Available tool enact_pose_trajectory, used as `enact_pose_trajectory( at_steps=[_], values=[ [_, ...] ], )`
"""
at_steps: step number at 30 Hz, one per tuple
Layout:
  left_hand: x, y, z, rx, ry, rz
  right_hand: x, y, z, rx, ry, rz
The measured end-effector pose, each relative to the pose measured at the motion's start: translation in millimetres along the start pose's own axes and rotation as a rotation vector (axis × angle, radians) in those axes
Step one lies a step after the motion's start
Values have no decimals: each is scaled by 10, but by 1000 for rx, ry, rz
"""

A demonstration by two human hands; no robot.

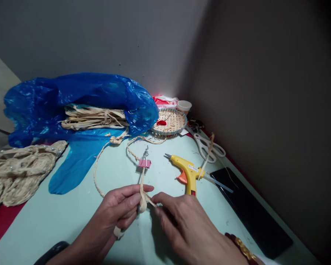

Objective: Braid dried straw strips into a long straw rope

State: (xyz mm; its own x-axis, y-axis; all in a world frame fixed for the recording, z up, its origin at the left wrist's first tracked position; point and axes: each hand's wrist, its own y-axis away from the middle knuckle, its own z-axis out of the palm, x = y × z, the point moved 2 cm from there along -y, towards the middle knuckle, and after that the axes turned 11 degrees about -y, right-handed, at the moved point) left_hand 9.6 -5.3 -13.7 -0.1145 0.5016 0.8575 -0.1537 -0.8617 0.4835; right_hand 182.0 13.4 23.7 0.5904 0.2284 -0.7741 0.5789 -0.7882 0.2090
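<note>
Near the front middle of the table, my left hand [123, 206] pinches a pale braided cord of dried plant fibre [142, 186] between thumb and fingers. The cord runs up to a pink binder clip [145, 163] that grips it on the tabletop, and past the clip it curves away in a long loop. To the right, my right hand [179, 217] is closed, with thumb and forefinger pinching a loose fibre strand [150, 201] that comes off the cord. A short fibre end hangs below my left fingers.
A yellow glue gun [189, 169] lies right of the clip, near white-handled scissors [205, 147] and a black phone-like slab [253, 213]. Behind are a blue plastic bag [85, 86] holding a fibre bundle [96, 117], a woven basket [172, 123] and a cup [184, 106]. Woven fibre pieces [27, 173] lie left.
</note>
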Motion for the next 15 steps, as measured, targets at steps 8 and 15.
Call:
enact_pose_trajectory(
  at_steps=[8, 15],
  values=[
    [5, -2, -1, 4, -55, 0, -2, 16, 17, 26, 225, -75],
    [18, -12, 8, 52, -95, -6, -10, -4, 65, 50, 181, -104]
  ],
)
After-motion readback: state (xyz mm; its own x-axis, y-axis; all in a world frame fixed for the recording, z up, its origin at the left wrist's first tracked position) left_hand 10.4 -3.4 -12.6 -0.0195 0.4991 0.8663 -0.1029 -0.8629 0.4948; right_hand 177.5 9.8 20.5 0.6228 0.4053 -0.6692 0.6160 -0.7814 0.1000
